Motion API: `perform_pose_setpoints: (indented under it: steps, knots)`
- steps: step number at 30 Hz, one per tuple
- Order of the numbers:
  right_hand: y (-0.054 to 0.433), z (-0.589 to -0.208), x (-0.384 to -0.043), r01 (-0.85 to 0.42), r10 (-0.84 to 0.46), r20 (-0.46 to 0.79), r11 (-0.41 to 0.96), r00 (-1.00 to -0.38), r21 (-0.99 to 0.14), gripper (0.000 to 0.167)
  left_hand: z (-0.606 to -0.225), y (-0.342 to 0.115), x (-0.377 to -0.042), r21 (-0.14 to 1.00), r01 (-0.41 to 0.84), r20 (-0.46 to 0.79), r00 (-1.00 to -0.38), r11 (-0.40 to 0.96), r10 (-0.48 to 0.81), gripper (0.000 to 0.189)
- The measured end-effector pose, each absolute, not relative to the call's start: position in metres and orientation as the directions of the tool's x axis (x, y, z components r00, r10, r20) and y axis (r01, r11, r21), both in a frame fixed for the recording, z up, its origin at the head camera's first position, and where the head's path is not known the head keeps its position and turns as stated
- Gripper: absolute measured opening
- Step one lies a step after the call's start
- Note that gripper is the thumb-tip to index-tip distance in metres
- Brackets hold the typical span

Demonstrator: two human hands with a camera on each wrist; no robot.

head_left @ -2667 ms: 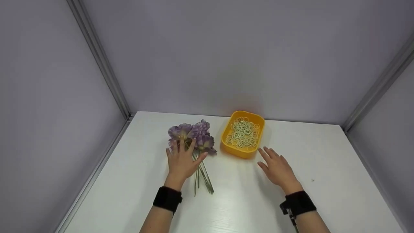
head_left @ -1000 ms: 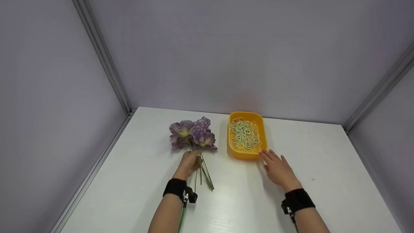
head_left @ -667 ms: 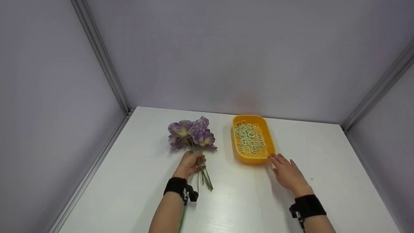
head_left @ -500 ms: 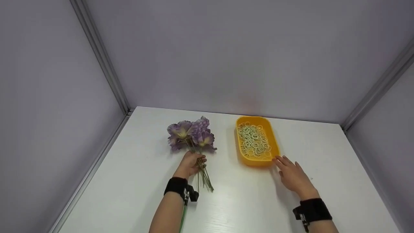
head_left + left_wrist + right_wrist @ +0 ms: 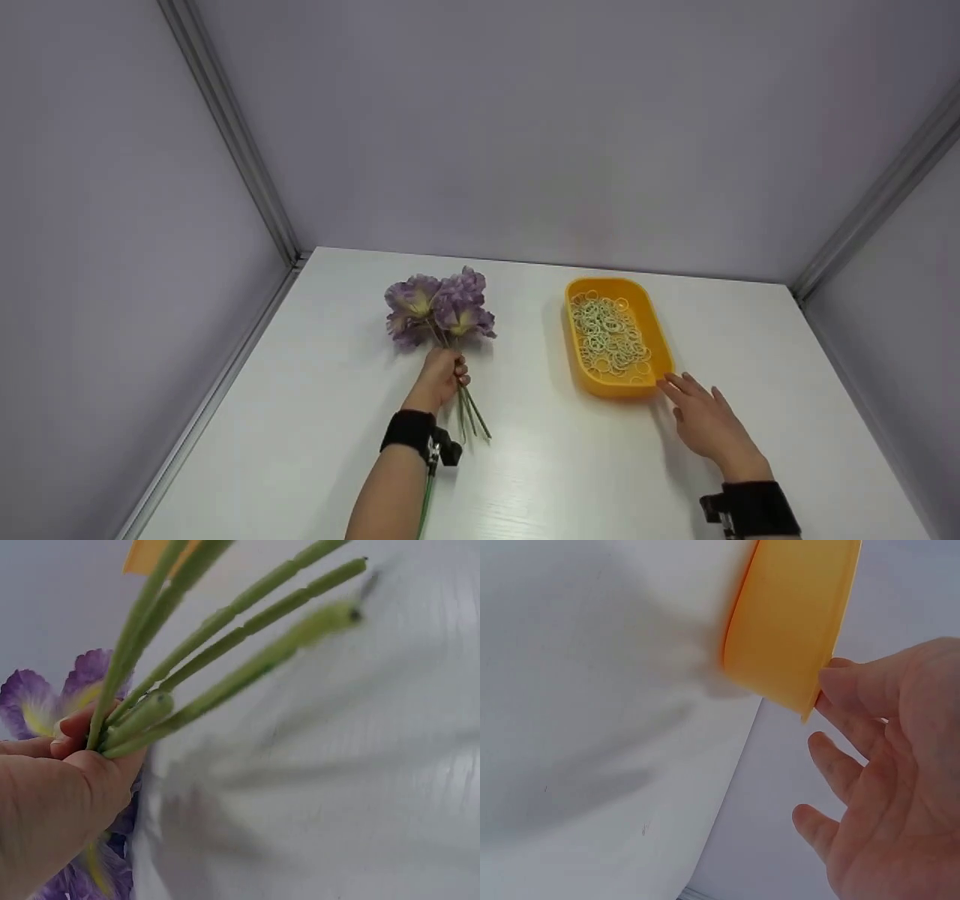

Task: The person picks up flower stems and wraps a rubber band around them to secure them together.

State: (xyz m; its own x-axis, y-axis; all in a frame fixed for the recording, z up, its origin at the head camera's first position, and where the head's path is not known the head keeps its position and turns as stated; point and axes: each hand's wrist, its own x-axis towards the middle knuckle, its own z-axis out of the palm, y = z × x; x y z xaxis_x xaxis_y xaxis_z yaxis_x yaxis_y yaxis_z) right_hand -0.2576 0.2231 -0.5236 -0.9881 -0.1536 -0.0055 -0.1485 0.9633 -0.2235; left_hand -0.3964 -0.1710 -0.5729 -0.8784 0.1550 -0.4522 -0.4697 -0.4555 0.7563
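Observation:
Purple artificial flowers (image 5: pixel 459 304) lie at the left of the white table, their green stems (image 5: pixel 255 622) bunched together. My left hand (image 5: pixel 439 375) grips the stems just below the blooms, and the loose stem ends stick out past the fist. A yellow plastic container (image 5: pixel 655 330) stands right of the flowers, full of small pale-green rings (image 5: pixel 609 334). At its near right corner my right hand (image 5: pixel 709 424) pinches the rim between thumb and finger; the other fingers are spread apart, as the right wrist view shows.
The white table (image 5: pixel 540 450) meets a grey back wall (image 5: pixel 525 150) just behind the container and flowers. Side walls with metal corner rails rise at left and right. Black straps with small cameras sit on both wrists.
The left hand came down from over the blooms and took hold of the stems. The right hand has drawn the yellow container to the right and nearer, turning it a little.

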Motion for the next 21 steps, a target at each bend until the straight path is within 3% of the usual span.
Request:
perform_pose_setpoints:
  steps: [2, 3, 12, 21]
  knots:
    - [0.221, -0.522, -0.258, -0.132, -0.139, -0.013, 0.966, -0.99, -0.223, 0.047, -0.571, -0.175, -0.403, 0.746, -0.453, -0.436, -0.886, -0.489, 0.157, 0.006]
    - [0.22, -0.521, -0.259, -0.123, -0.13, -0.019, 0.967, -0.991, -0.222, 0.047, -0.57, -0.177, -0.407, 0.738, -0.445, -0.427, -0.89, -0.507, 0.159, 0.006]
    - [0.208, -0.507, -0.265, -0.057, -0.078, -0.078, 0.97, -0.994, -0.237, 0.039, -0.553, -0.195, -0.434, 0.649, -0.376, -0.382, -0.913, -0.662, 0.143, 0.035]
    - [0.199, -0.498, -0.279, -0.051, -0.072, -0.09, 0.974, -0.993, -0.221, 0.031, -0.539, -0.203, -0.448, 0.473, -0.275, -0.324, -0.938, -0.837, 0.125, 0.036]
